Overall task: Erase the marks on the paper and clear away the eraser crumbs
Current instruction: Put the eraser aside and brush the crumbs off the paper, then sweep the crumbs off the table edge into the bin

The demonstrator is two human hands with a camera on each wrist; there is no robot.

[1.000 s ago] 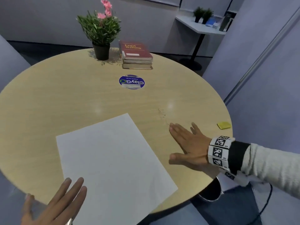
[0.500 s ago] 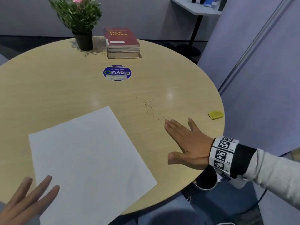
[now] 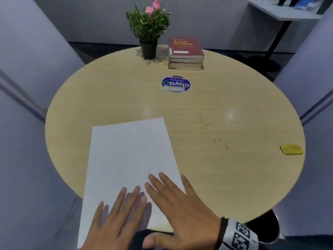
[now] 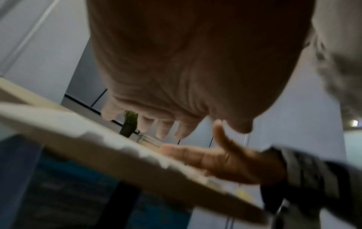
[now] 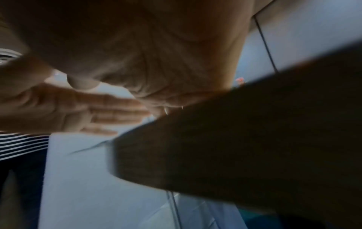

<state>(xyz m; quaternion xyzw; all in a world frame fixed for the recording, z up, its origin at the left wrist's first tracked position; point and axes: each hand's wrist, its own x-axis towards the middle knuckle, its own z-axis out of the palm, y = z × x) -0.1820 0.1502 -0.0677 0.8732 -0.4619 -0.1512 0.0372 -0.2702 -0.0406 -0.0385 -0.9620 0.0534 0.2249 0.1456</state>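
Head view: right hand (image 3: 182,204) has left the crumbs (image 3: 210,131) for the paper (image 3: 129,156).

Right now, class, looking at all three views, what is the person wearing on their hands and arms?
Both hands are bare: no gloves or rings show. The right hand has a white wristband printed with black square code markers, edged by a thin black strap toward the hand. The left wrist view shows a pale grey knitted sleeve above the left hand, whose wrist is out of the head view.

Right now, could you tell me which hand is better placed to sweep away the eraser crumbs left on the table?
The right hand. The crumbs lie right of the paper, on its side. The left hand rests flat on the paper, and could steady it.
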